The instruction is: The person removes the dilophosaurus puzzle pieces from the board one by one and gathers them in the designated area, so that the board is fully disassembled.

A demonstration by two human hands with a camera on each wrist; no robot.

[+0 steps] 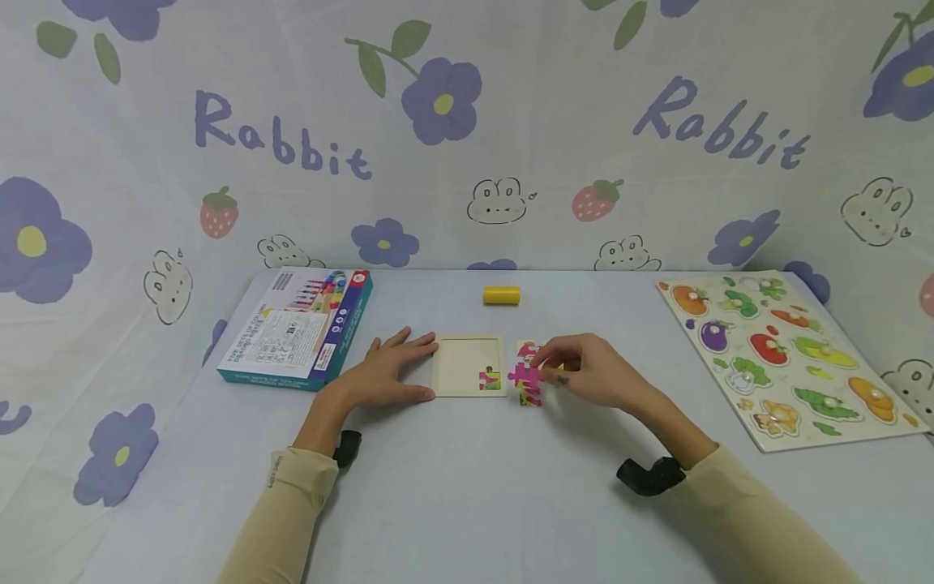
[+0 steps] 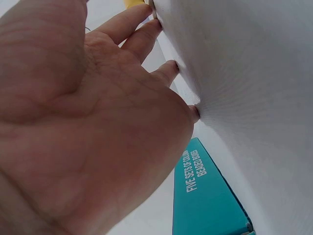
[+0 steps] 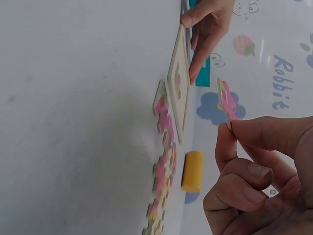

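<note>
My right hand (image 1: 594, 371) pinches a pink jigsaw piece (image 3: 227, 100) between thumb and forefinger, raised above the table. Under and beside it lie several loose pink, yellow and green puzzle pieces (image 3: 163, 181), partly hidden by the hand in the head view. A shallow square wooden puzzle tray (image 1: 456, 365) is to the left of them, with one piece (image 1: 490, 379) lying in its lower right corner. My left hand (image 1: 383, 369) has its fingers spread, and the thumb and fingertips touch the tray's left edge.
A yellow cylinder (image 1: 501, 295) lies behind the tray. At the left is a teal-sided box (image 1: 284, 332) with printed labels. A vegetable peg board (image 1: 791, 357) lies at the right. A patterned cloth (image 1: 438, 186) hangs behind the table.
</note>
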